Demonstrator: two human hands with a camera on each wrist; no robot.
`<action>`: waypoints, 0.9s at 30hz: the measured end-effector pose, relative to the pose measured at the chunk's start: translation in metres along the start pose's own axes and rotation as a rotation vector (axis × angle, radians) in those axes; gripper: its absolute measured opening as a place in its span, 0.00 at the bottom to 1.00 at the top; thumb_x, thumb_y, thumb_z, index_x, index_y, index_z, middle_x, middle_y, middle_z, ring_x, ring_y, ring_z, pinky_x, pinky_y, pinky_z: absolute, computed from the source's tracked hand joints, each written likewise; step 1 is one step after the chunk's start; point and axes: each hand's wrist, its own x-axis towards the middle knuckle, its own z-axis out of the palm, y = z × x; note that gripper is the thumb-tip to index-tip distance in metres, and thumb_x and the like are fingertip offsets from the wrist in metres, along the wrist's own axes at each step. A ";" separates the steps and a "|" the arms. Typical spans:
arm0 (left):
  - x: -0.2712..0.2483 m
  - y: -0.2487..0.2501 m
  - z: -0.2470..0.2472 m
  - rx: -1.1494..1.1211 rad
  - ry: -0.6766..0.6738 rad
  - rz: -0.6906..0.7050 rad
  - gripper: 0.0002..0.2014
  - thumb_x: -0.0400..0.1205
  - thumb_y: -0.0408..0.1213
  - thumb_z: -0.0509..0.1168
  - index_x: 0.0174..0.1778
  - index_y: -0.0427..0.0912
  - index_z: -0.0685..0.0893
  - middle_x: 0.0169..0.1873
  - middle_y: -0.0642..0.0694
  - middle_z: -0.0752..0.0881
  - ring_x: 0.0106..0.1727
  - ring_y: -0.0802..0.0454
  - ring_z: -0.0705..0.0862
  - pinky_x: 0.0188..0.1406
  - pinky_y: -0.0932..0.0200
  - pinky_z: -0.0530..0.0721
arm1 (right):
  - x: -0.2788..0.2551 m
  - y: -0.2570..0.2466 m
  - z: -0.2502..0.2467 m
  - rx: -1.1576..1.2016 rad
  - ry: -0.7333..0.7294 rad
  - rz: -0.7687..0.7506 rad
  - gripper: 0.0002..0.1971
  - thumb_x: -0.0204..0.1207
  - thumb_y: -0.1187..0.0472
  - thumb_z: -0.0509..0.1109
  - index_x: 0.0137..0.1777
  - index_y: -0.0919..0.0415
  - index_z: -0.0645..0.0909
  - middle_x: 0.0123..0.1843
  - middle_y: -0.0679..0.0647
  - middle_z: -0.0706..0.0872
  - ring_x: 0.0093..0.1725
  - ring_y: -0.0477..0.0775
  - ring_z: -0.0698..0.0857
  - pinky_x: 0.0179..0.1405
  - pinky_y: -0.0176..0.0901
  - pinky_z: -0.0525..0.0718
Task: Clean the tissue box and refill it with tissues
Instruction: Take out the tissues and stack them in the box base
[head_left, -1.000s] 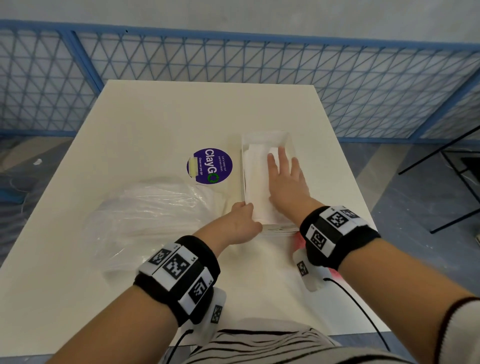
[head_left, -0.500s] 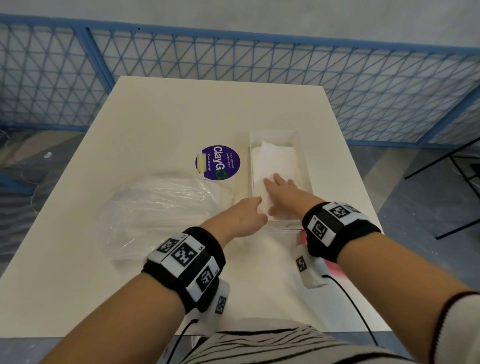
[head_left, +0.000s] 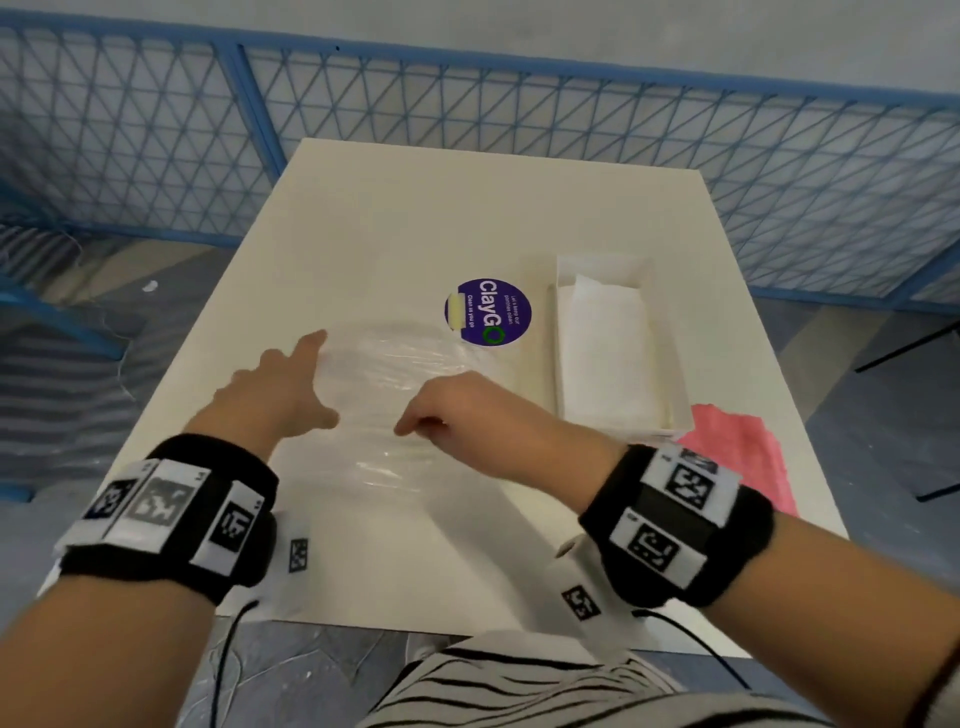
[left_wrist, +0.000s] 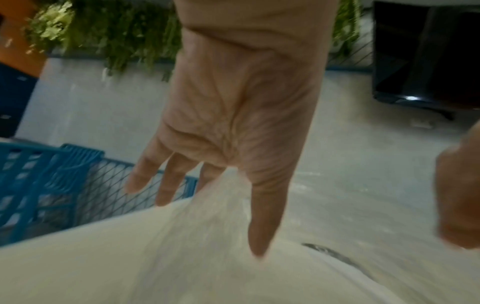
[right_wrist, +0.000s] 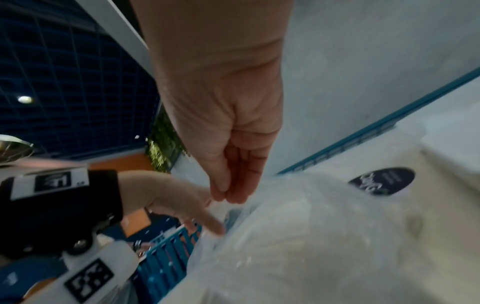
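Tissue box: the tissue box (head_left: 563, 332) is a long, clear-walled open tray lying flat on the far right part of the white table (head_left: 415, 218), its top off.
Tissues: a white stack of tissues (head_left: 610, 358) lies inside the box and fills most of its length; a strip at the far end is bare.
Plastic bag: a crinkled clear plastic bag (head_left: 395, 374) lies left of the box, between the two hands, its far edge reaching the round purple sticker (head_left: 488, 310).
Left hand: the left hand (head_left: 275, 387) has its fingers straight and spread, forefinger against the left edge of the bag; it clasps nothing.
Right hand: the right hand (head_left: 467, 410) hangs over the near right part of the bag, thumb and fingertips drawn together; the wrist view is too smeared to tell whether they pinch the film.
Pink cloth: a pink cloth (head_left: 737, 457) lies just beside the near end of the box, partly behind the right wristband.
Hard to make out: both wrist views are motion-blurred; the bag's near edge fades into the table; what the bag holds cannot be told.
Count: one box, one tissue stack, one bag, one sticker, one cloth, two hands.
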 end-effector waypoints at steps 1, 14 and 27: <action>-0.001 -0.003 0.005 -0.096 0.059 0.014 0.42 0.77 0.42 0.70 0.83 0.54 0.51 0.72 0.34 0.72 0.68 0.31 0.75 0.64 0.43 0.76 | 0.009 0.000 0.011 -0.056 -0.047 0.022 0.17 0.82 0.70 0.60 0.66 0.60 0.82 0.65 0.57 0.84 0.65 0.56 0.81 0.63 0.40 0.75; -0.031 -0.036 0.035 -0.390 0.469 0.475 0.16 0.84 0.39 0.60 0.57 0.56 0.58 0.43 0.47 0.79 0.36 0.40 0.83 0.36 0.52 0.76 | 0.062 0.033 0.059 -0.212 -0.222 0.410 0.24 0.86 0.65 0.54 0.81 0.61 0.59 0.81 0.60 0.66 0.79 0.60 0.66 0.76 0.47 0.63; -0.027 -0.045 0.027 0.021 0.358 0.440 0.16 0.84 0.47 0.60 0.68 0.62 0.77 0.74 0.46 0.67 0.64 0.44 0.78 0.52 0.51 0.81 | 0.068 0.037 0.060 0.400 0.010 0.563 0.27 0.86 0.47 0.52 0.83 0.54 0.56 0.84 0.52 0.59 0.83 0.55 0.58 0.82 0.48 0.54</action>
